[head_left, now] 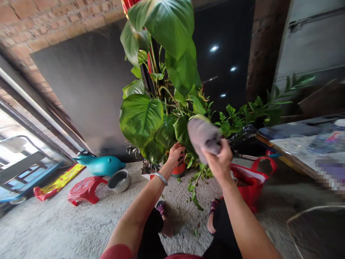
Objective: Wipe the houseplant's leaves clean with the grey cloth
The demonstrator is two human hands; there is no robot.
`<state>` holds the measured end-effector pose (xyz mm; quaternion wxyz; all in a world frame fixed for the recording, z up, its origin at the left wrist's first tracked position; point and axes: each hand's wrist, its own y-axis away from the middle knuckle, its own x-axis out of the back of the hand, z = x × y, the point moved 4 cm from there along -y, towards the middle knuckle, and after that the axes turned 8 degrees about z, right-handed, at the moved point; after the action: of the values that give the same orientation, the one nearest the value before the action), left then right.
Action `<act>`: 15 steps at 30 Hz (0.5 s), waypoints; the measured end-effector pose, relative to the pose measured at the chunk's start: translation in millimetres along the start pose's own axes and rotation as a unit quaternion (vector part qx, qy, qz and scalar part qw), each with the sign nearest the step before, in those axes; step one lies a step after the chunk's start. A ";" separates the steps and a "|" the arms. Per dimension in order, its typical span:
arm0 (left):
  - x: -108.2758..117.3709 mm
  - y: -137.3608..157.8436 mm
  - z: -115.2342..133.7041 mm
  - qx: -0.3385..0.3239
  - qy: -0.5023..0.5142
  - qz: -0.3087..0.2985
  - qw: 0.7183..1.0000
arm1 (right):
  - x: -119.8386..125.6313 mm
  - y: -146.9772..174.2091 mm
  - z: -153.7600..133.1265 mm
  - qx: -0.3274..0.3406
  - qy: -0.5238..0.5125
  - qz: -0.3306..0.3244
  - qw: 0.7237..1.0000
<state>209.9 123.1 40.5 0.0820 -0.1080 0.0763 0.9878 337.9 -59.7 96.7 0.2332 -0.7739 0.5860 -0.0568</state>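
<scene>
A tall potted plant (141,117) with large glossy green leaves stands straight in front of me. Low among its leaves, my left hand (176,152) has its fingers curled in near the stems, just above an orange-red pot (179,169). Whatever those fingers pinch is hidden by the leaves and the hand itself. My right hand (221,160) grips a bunched grey cloth (204,136), blurred by motion, held up against the right side of the foliage. Part of a leaf disappears behind the cloth.
A red bag (249,187) stands right of my feet, beside a cluttered table (291,144). To the left are a metal bowl (119,181), a red stool (86,189), a teal animal-shaped toy (102,164) and a blue cart (29,172). Dark panels (81,79) lean behind.
</scene>
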 end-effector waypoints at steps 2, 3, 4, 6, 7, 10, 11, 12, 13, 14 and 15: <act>-6.6 -0.9 -2.3 0.003 -0.001 -0.023 1.000 | -4.7 21.3 19.2 -0.051 0.042 -0.121 0.990; -6.0 -1.6 -3.3 0.008 -0.006 -0.026 1.000 | 1.5 32.5 30.0 -0.081 0.057 -0.151 0.984; -3.3 -2.3 -4.1 0.013 -0.011 -0.023 1.000 | 11.6 41.4 39.1 -0.107 0.069 -0.161 0.979; 4.2 -3.2 -5.2 0.024 -0.015 -0.020 0.999 | 35.0 47.9 47.4 -0.133 0.079 -0.140 0.978; 7.3 -3.2 -5.5 0.030 -0.012 -0.023 0.999 | 44.5 44.5 45.1 -0.133 0.076 -0.115 0.982; 8.7 -1.4 -5.0 0.036 0.017 -0.053 0.998 | 52.6 14.1 15.4 -0.075 0.024 0.033 0.996; 6.9 -0.4 -4.8 0.035 0.032 -0.064 0.997 | 47.2 2.9 1.8 -0.038 0.004 0.086 0.996; 4.5 0.7 -5.0 0.033 0.048 -0.075 0.995 | 37.7 -5.9 -10.7 -0.001 -0.012 0.124 0.992; 2.2 2.2 -5.9 0.030 0.061 -0.090 0.994 | 25.0 -11.2 -20.3 0.028 -0.022 0.136 0.990; 0.5 4.1 -8.1 0.030 0.069 -0.107 0.991 | 10.4 -12.2 -25.7 0.046 -0.025 0.116 0.992; 0.6 6.3 -11.6 0.030 0.068 -0.122 0.990 | -4.4 -8.3 -26.1 0.048 -0.021 0.069 0.996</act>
<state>210.5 115.1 30.0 0.1999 -0.1812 0.0976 0.9580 334.4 -61.6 124.1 0.2855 -0.7208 0.6295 -0.0525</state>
